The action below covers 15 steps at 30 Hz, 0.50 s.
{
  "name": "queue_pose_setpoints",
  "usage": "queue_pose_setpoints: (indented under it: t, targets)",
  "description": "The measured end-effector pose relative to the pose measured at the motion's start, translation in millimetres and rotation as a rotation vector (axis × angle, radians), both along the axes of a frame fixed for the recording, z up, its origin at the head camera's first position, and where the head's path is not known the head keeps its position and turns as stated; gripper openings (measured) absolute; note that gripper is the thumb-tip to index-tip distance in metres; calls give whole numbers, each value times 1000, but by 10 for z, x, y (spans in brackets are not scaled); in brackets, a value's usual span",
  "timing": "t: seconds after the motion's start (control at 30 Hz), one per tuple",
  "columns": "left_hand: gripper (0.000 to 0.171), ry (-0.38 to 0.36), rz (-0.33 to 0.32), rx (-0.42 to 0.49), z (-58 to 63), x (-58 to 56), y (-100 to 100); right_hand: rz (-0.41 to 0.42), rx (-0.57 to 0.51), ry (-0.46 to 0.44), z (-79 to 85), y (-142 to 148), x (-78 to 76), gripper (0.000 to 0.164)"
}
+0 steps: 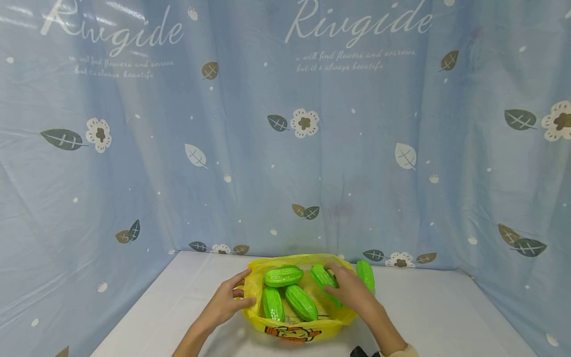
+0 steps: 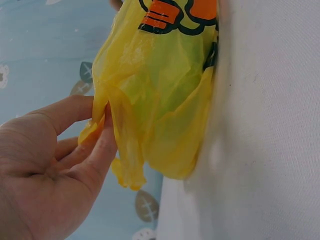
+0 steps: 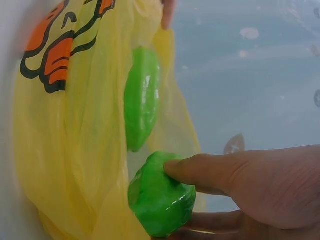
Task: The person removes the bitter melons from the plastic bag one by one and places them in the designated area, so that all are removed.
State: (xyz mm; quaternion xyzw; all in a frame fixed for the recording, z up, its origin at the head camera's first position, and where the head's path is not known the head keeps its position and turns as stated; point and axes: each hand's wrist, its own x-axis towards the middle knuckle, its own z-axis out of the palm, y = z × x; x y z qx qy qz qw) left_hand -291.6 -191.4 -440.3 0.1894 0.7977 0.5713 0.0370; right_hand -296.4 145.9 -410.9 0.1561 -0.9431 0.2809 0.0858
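Head view: the curtain (image 1: 250, 163) behind the yellow bag (image 1: 332, 331) carries the name "Rivgide" twice in white script. Beneath the right-hand name, smaller lines read "u will find flowers and sorrows but it's always beautifu"; the left-hand copy is fainter. A cartoon print (image 1: 293, 333) in orange and black marks the bag's near side. Dark lettering inside the bag is too small to read.

Contents: three green vegetables lie inside the bag, one toward its far side (image 1: 283, 275), one near its left wall (image 1: 273, 304), one about its middle (image 1: 301, 302). The held vegetable (image 1: 322, 276) is within the bag's right side. The outer vegetable (image 1: 365, 275) sits on the desk (image 1: 446, 317), just beyond the bag's right edge.

Hands: the left hand (image 1: 224, 303) pinches the bag's left edge; the right hand (image 1: 352, 285) grips the held vegetable.

Left wrist view: shows, as the head view does not, loose strips of film hanging from the pinched edge, and a green tint through the bag's wall.

Right wrist view: reveals the thumb (image 3: 200, 171) pressed on the held vegetable, with fingers on its opposite side.
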Motion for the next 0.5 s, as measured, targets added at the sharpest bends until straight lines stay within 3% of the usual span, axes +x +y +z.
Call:
queue_pose_setpoints:
  t: [0.5]
  targets:
    - [83, -7, 10, -8, -8, -8, -8, -70, 15, -57, 180, 133, 149, 56]
